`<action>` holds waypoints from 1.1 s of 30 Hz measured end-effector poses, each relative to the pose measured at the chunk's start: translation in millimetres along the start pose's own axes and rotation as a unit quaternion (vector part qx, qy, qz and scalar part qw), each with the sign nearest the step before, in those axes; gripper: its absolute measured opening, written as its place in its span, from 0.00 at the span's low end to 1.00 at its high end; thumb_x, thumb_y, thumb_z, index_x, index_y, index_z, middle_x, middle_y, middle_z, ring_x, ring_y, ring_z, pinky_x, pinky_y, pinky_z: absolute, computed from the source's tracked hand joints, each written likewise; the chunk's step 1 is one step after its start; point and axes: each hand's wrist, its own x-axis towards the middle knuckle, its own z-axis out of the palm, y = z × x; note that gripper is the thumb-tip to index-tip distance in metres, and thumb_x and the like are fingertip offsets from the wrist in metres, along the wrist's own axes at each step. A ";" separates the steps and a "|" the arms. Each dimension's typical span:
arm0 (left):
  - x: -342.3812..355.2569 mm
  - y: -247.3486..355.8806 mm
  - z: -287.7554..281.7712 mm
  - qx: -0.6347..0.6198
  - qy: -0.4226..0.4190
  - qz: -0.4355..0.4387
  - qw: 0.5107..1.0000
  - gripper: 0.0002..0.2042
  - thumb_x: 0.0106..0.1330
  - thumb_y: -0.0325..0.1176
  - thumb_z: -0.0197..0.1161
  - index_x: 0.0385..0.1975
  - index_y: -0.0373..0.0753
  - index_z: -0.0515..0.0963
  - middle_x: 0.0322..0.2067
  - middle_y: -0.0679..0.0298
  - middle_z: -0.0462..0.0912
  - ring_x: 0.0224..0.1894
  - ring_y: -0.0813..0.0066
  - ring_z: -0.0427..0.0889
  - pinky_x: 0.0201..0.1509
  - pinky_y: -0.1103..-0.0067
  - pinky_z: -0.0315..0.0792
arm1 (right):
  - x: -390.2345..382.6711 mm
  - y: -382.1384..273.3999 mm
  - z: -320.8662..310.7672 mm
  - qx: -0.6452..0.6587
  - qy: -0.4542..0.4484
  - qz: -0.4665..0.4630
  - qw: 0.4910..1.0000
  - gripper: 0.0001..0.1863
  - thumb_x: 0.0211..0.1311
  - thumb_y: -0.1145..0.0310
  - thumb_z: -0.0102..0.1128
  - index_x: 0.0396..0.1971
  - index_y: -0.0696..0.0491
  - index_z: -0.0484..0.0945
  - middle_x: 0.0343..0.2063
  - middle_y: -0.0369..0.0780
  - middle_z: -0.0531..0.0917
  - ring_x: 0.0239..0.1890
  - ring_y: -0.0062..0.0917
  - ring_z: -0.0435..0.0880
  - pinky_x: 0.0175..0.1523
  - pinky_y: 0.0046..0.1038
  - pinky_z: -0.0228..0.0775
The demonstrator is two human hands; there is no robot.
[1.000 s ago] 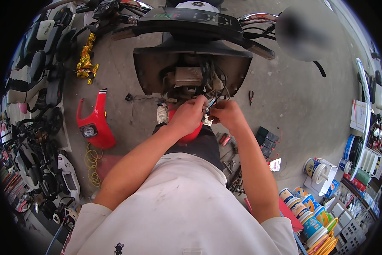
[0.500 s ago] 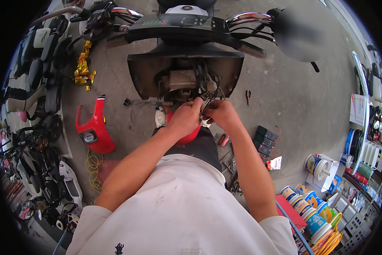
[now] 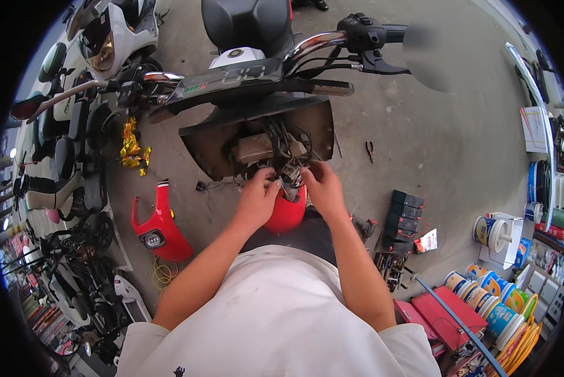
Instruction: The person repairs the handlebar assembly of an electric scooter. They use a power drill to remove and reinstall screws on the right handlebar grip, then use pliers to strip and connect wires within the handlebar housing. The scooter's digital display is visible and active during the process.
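Note:
An electric scooter stands before me, its open front shell [image 3: 205, 147] showing a tangle of wires and connectors [image 3: 292, 168]. My left hand [image 3: 260, 196] is closed at the left side of this bundle, thumb and forefinger pinching a thin wire [image 3: 283, 184]. On the other side, my right hand [image 3: 324, 188] has its fingertips pressed together on wiring; exactly which strand is hard to make out. Below and between both hands is the red front mudguard [image 3: 287, 215]. A boxy grey-brown unit [image 3: 255, 147] sits inside the shell, above my left hand.
A red panel with a headlight [image 3: 162, 229] lies on the floor at left, near gold wrapping [image 3: 131, 149]. Pliers [image 3: 370, 151], black battery blocks [image 3: 402, 217] and a red toolbox [image 3: 448, 314] are at right. Parked scooters [image 3: 75, 169] line the left side.
My hands have moved apart from being close together at the wires. The view has shifted and tilted, with more of the scooter's seat and right handlebar showing.

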 end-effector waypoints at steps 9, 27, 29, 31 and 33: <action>30.9 65.3 49.4 0.077 0.018 -0.031 0.996 0.12 0.71 0.29 0.55 0.50 0.35 0.78 0.41 0.50 0.88 0.43 0.50 0.86 0.48 0.66 0.77 | 43.8 -46.3 -10.2 -0.210 0.100 -0.271 0.934 0.20 0.69 0.57 0.62 0.49 0.58 0.82 0.37 0.49 0.85 0.43 0.46 0.82 0.49 0.42 0.76; 81.3 107.6 19.3 -0.055 0.228 -0.098 0.967 0.15 0.64 0.24 0.70 0.49 0.25 0.79 0.30 0.60 0.85 0.29 0.77 0.82 0.31 0.81 0.77 | 90.8 -33.7 5.0 -0.240 0.028 -0.325 0.914 0.09 0.64 0.70 0.62 0.40 0.55 0.75 0.34 0.48 0.80 0.39 0.49 0.83 0.42 0.47 0.78; 85.9 102.1 11.5 -0.071 0.207 -0.102 0.970 0.13 0.64 0.24 0.70 0.45 0.26 0.80 0.29 0.61 0.85 0.29 0.78 0.81 0.30 0.81 0.77 | 90.2 -36.0 11.0 -0.249 0.029 -0.320 0.913 0.09 0.62 0.73 0.62 0.40 0.56 0.74 0.33 0.47 0.80 0.39 0.47 0.84 0.40 0.44 0.79; 86.5 93.4 1.2 -0.099 0.183 -0.098 0.973 0.09 0.64 0.26 0.71 0.39 0.28 0.80 0.28 0.62 0.85 0.27 0.79 0.81 0.30 0.81 0.76 | 84.8 -37.0 5.6 -0.202 0.008 -0.309 0.929 0.08 0.63 0.72 0.61 0.40 0.56 0.75 0.36 0.48 0.82 0.40 0.48 0.84 0.41 0.45 0.78; 77.4 82.1 -0.8 -0.054 0.153 -0.071 0.984 0.09 0.65 0.27 0.70 0.39 0.29 0.81 0.28 0.62 0.85 0.27 0.78 0.82 0.30 0.80 0.76 | 75.8 -36.3 -16.3 -0.188 -0.014 -0.283 0.940 0.16 0.64 0.67 0.64 0.49 0.57 0.75 0.40 0.49 0.83 0.46 0.48 0.82 0.50 0.45 0.75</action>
